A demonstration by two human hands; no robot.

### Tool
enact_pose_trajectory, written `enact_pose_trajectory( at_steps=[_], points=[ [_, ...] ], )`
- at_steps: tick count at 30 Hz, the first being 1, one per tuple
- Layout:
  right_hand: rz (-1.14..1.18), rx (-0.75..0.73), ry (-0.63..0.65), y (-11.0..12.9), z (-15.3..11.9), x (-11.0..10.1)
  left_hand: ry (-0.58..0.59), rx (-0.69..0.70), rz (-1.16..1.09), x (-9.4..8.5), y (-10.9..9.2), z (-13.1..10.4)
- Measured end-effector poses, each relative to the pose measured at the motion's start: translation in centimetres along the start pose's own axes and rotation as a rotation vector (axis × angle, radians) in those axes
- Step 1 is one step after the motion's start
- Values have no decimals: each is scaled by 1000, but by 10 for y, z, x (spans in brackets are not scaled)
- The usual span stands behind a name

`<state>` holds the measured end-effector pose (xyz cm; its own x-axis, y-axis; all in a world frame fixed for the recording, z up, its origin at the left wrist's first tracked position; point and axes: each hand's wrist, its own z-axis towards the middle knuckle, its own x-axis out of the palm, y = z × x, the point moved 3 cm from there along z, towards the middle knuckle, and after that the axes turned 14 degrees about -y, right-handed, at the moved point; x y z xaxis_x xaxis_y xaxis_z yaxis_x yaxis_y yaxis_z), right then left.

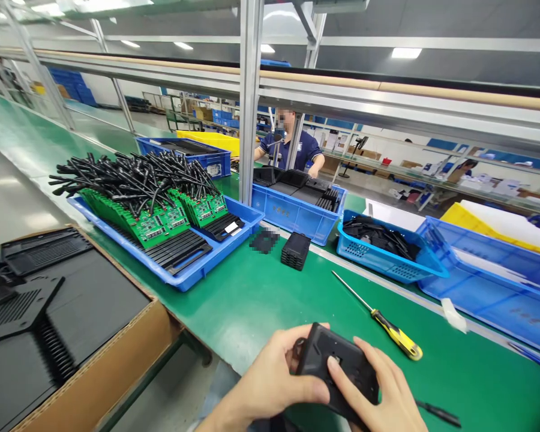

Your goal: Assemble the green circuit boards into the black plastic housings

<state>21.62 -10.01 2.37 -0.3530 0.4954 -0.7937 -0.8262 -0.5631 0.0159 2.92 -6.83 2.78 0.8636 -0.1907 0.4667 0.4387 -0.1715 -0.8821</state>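
Both of my hands hold a black plastic housing (pixel 342 354) low over the front of the green workbench. My left hand (pixel 279 378) grips its left side, thumb across the face. From the right, my right hand (pixel 382 384) clasps the other edge, one finger pressed near a small opening in the middle. A black cable end (pixel 438 413) lies to the right of that hand. Beyond the housing rests a screwdriver (pixel 387 324) with a yellow and black handle. Farther back stands a stack of small black plates (pixel 296 251), beside a flat black part (pixel 264 240).
A blue tray (pixel 180 279) at left holds green circuit boards (pixel 157 222) with black cables. Behind stand a blue crate (pixel 292 213) of black panels and a blue basket (pixel 382 258) of black parts. A cardboard box (pixel 117 354) sits left. A co-worker (pixel 303 147) is across the bench.
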Motion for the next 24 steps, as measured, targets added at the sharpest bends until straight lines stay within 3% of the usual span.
enact_pose_trajectory(
  at_steps=[3, 7, 10, 12, 15, 18, 21, 24],
  points=[
    [-140, -26, -130, 5, 10, -10, -159, 28, -4, -1, 3, 9],
    [-148, 189, -469, -1, 9, -25, -335, 55, -200, -3, 21, 15],
    [73, 333, -454, -12, 7, -20, -369, 17, -311, -3, 39, 16],
    [248, 362, -409, -15, 10, -15, -334, 2, -329, -2, 50, 16],
    [355, 394, -446, -14, 13, -15, -217, 26, -272, -4, 58, 17],
    [396, 359, -453, -9, 11, -19, -44, 87, 9, -7, 48, 19],
    [395, 293, -428, -3, 5, -20, 66, 278, 402, -3, 26, 17],
    [421, 224, -396, 1, 0, -16, 85, 531, 549, 9, 11, 12]
  ],
)
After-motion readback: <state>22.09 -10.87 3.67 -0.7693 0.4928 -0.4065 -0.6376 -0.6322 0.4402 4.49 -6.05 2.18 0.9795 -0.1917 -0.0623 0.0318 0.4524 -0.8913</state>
